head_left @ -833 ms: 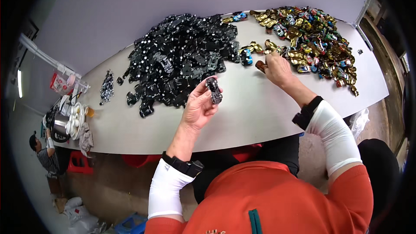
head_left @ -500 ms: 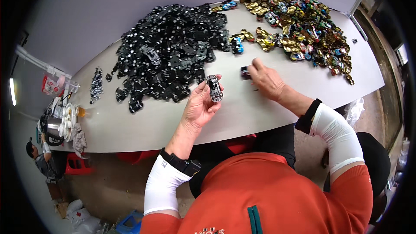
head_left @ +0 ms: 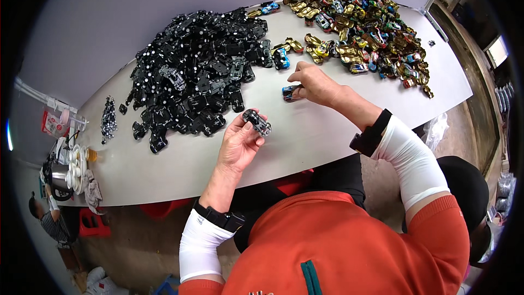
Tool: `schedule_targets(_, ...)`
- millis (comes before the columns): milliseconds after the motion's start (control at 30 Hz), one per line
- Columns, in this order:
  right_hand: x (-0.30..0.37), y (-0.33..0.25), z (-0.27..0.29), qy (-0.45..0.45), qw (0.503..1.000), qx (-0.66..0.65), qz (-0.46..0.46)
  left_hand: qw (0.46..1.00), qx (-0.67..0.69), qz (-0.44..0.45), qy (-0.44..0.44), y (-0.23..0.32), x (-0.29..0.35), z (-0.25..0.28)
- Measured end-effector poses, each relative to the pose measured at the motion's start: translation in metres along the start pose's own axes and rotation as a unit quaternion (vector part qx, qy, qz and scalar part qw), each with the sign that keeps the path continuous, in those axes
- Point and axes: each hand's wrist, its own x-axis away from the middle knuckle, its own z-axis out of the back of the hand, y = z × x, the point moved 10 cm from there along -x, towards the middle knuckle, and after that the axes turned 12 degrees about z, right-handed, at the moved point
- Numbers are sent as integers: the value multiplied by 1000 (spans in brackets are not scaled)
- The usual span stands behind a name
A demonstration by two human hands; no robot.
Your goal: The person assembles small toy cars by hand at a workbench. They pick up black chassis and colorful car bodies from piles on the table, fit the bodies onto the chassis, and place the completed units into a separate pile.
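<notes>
Above the tabletop (head_left: 305, 147), left hand (head_left: 240, 145) fingers grip a black toy chassis (head_left: 257, 122); at two o'clock, right hand (head_left: 316, 83) fingers pinch a blue toy car (head_left: 290, 93).

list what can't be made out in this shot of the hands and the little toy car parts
- Small blue toy car body, head view: the right hand covers its far end.
- Dark toy car chassis, head view: too small to show detail; the left hand hides its underside.
- Heap of black chassis parts: single pieces blur together.
- Pile of gold and coloured car bodies: likewise.
</notes>
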Motion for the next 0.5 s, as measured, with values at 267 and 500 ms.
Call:
schedule_targets(267, 6, 31, 7, -47, 992, -43, -110, 999, -26, 23, -38, -18, -24, -24)
schedule_targets(500, 30, 6, 44, 103, 993, -40, -47, 999, -20, 16, -31, -15, -45, -27)
